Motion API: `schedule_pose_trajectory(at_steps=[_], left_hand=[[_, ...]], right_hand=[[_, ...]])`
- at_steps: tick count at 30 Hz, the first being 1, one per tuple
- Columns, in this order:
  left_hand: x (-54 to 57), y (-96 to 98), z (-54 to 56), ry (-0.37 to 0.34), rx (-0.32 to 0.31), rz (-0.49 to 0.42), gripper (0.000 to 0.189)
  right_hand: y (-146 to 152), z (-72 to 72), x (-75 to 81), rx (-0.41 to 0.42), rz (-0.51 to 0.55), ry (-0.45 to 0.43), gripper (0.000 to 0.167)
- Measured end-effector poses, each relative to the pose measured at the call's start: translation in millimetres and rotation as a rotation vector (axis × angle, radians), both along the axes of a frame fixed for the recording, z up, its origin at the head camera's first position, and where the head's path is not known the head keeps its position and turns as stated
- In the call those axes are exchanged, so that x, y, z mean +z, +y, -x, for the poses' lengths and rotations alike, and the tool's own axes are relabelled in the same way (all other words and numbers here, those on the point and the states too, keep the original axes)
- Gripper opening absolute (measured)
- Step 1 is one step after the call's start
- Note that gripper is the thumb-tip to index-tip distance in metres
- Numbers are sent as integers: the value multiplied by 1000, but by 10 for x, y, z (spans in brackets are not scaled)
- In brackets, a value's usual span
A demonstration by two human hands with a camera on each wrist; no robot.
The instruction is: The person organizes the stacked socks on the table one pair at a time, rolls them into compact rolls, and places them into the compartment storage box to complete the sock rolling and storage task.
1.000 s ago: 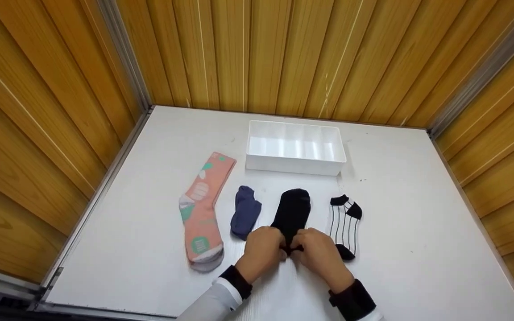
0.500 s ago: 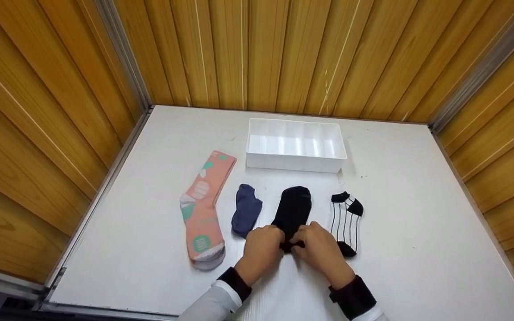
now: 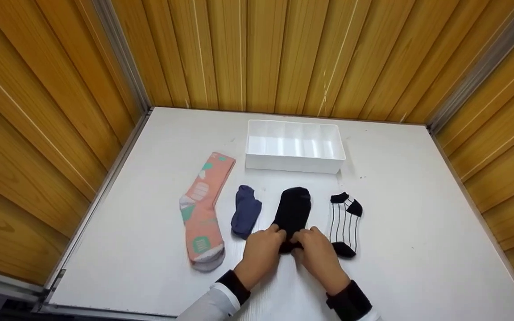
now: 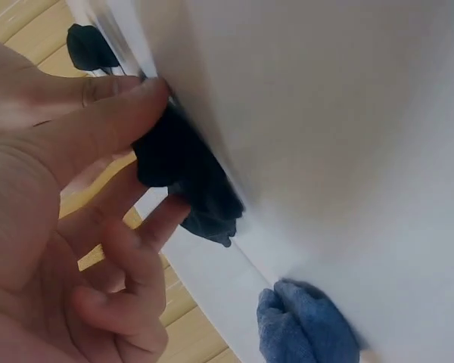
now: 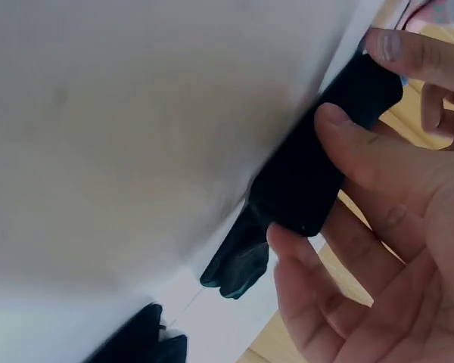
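Note:
A black sock [image 3: 293, 206] lies flat on the white table in front of me, its far end rounded. My left hand [image 3: 260, 250] pinches its near end from the left, thumb and fingers on the cloth in the left wrist view. From the right, my right hand [image 3: 320, 255] grips the same end; its thumb [image 5: 356, 144] presses on the black cloth in the right wrist view, fingers behind. Left of my left hand rests a navy sock [image 3: 246, 213]. A white sock with black stripes, toe and heel [image 3: 344, 225] lies just beyond my right hand.
A long pink sock with green and white patches [image 3: 204, 209] lies farther left. Behind the socks stands a white open box [image 3: 292, 164] with ridged inner walls. Wood-patterned panels [image 3: 261, 53] enclose the table [image 3: 422, 214] at the back and sides.
Both hands stay at the near end of the black sock, their fingers shifting slightly on the cloth. The other socks and the box stay in place.

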State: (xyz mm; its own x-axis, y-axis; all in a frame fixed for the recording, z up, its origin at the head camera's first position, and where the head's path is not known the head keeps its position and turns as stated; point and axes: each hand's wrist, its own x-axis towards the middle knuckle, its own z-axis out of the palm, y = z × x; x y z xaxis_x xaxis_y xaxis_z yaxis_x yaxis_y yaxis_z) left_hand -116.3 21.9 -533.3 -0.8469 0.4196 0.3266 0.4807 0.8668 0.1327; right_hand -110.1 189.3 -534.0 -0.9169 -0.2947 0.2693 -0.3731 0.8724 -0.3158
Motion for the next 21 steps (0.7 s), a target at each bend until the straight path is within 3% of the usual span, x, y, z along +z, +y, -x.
schedule_pose_trajectory(at_steps=[5, 10, 15, 18, 21], left_hand=[[11, 20, 53, -4, 20, 24, 12], [-6, 14, 92, -31, 18, 44, 15], [50, -29, 184, -191, -8, -29, 15], [89, -70, 232, -298, -25, -88, 12], [112, -93, 245, -358, -37, -103, 14]], right_hand=[[40, 13, 15, 1, 63, -56, 22], [-26, -36, -11, -11, -83, 67, 24], [-107, -67, -5, -60, -214, 169, 25], [-120, -49, -3, -60, -216, 172, 21], [-106, -37, 0, -45, -186, 158, 19]])
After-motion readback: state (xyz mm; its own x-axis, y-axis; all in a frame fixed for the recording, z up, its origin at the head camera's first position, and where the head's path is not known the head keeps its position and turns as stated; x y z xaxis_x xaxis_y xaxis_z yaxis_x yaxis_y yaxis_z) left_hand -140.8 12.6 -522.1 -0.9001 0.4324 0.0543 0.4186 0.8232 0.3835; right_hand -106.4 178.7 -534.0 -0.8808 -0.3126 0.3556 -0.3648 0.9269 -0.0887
